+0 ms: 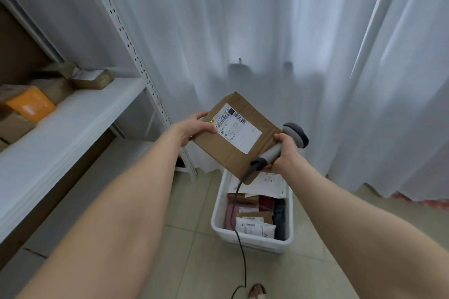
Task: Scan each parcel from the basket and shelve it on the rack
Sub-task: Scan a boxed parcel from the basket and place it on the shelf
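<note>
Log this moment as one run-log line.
left hand: holds cardboard parcel | right hand: grips scanner at parcel's edge | basket: more parcels inside | status: not yet shelved

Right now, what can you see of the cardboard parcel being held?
The parcel is a flat, creased mailer of brown cardboard, with a white shipping label bearing barcodes on its upper face. It is tilted and held in the air above the white basket. The left hand grips its left edge. The right hand, gripping the grey scanner, meets its right edge; contact there is unclear.
</note>
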The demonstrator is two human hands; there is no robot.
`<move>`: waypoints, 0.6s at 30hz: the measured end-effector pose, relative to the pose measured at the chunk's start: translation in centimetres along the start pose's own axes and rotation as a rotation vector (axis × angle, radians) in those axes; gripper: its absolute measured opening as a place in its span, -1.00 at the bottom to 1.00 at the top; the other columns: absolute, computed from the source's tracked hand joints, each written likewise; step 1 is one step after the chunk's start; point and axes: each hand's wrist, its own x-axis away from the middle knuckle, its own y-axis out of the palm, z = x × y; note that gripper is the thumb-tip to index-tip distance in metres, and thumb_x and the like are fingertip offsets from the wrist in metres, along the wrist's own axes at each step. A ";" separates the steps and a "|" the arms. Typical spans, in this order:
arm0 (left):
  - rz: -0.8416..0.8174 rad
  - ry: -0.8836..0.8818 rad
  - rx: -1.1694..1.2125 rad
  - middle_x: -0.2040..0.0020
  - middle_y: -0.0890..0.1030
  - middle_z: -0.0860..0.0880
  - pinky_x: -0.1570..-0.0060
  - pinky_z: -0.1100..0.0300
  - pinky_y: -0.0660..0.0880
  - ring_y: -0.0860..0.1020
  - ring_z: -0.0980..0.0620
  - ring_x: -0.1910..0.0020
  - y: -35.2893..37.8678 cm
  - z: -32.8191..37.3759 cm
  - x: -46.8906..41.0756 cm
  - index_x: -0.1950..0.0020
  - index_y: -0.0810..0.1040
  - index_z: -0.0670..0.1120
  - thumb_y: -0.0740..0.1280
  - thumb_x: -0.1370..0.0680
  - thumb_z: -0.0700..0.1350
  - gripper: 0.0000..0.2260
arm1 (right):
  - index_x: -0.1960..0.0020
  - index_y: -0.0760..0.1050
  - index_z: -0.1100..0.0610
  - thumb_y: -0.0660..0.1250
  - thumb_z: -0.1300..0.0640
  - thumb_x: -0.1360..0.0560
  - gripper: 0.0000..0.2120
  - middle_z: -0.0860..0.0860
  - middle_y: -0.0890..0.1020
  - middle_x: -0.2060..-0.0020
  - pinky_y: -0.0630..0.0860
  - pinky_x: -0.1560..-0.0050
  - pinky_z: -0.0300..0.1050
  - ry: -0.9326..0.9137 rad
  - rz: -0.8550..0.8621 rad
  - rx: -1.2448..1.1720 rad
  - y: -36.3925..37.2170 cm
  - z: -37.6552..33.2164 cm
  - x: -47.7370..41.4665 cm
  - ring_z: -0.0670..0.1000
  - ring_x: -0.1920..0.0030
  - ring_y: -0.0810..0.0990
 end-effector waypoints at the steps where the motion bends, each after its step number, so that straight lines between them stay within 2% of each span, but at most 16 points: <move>1: -0.003 0.007 0.007 -0.19 0.53 -0.07 -0.23 0.01 0.42 0.50 -0.05 -0.11 0.0 0.1 1.3 -0.45 0.32 0.17 0.45 -0.41 -0.22 -0.32 | -0.21 0.43 0.10 0.37 0.06 -0.44 -0.63 0.15 0.59 -0.03 0.52 0.08 0.29 -0.008 -0.007 0.000 -0.3 0.2 1.0 0.24 0.04 0.57; 3: 0.016 0.019 0.016 -0.17 0.51 -0.07 -0.28 -0.08 0.34 0.47 -0.07 -0.15 -0.1 0.2 3.5 -0.40 0.35 0.25 0.47 -0.39 -0.20 -0.33 | -0.19 0.43 0.11 0.37 0.07 -0.45 -0.66 0.14 0.58 0.02 0.52 0.16 0.27 -0.037 0.001 0.015 -0.8 0.6 2.8 0.24 0.09 0.55; 5: 0.051 0.063 0.038 -0.16 0.52 -0.08 -0.28 -0.12 0.36 0.48 -0.08 -0.13 -0.3 0.3 5.4 -0.39 0.39 0.23 0.48 -0.38 -0.20 -0.34 | -0.17 0.45 0.11 0.38 0.08 -0.45 -0.68 0.13 0.60 -0.02 0.52 -0.02 0.31 -0.067 0.001 0.035 -1.2 1.2 4.4 0.24 0.06 0.56; 7: 0.078 0.099 0.052 -0.11 0.54 -0.07 -0.21 -0.05 0.45 0.50 -0.05 -0.03 -0.8 0.3 7.0 -0.39 0.41 0.19 0.48 -0.38 -0.21 -0.36 | -0.11 0.50 0.08 0.39 0.11 -0.44 -0.74 0.11 0.65 -0.05 0.46 -0.17 0.32 -0.116 -0.011 0.071 -1.4 1.8 5.8 0.22 -0.01 0.60; 9: 0.082 0.113 0.047 -0.08 0.53 -0.05 -0.12 0.00 0.47 0.49 -0.02 0.02 -1.6 0.4 8.4 -0.38 0.42 0.18 0.48 -0.39 -0.20 -0.38 | -0.06 0.53 0.08 0.40 0.16 -0.44 -0.80 0.11 0.67 -0.06 0.46 -0.20 0.31 -0.221 -0.012 0.128 -1.3 2.1 6.9 0.21 -0.06 0.62; 12: 0.060 0.098 -0.003 -0.15 0.50 -0.07 -0.04 -0.03 0.45 0.47 -0.06 -0.05 -3.4 0.6 9.9 -0.36 0.42 0.18 0.46 -0.41 -0.16 -0.44 | -0.08 0.51 0.09 0.41 0.17 -0.46 -0.79 0.15 0.64 -0.11 0.47 -0.25 0.25 -0.357 -0.087 0.238 -0.1 2.4 8.4 0.21 -0.14 0.59; 15: 0.043 0.098 -0.018 -0.21 0.51 -0.07 0.03 0.00 0.50 0.49 -0.05 -0.05 -5.6 0.7 11.0 -0.37 0.43 0.15 0.44 -0.42 -0.15 -0.45 | -0.23 0.49 0.14 0.43 0.15 -0.46 -0.64 0.16 0.64 -0.10 0.50 -0.23 0.21 -0.439 -0.146 0.290 1.5 3.0 9.6 0.19 -0.12 0.60; 18: 0.035 0.101 -0.031 -0.22 0.51 -0.06 0.01 -0.02 0.51 0.50 -0.03 -0.03 -8.0 0.5 11.9 -0.34 0.46 0.15 0.43 -0.42 -0.13 -0.49 | -0.23 0.50 0.18 0.45 0.16 -0.45 -0.62 0.17 0.66 -0.04 0.57 -0.12 0.17 -0.444 -0.181 0.265 2.9 4.0 10.3 0.18 -0.03 0.63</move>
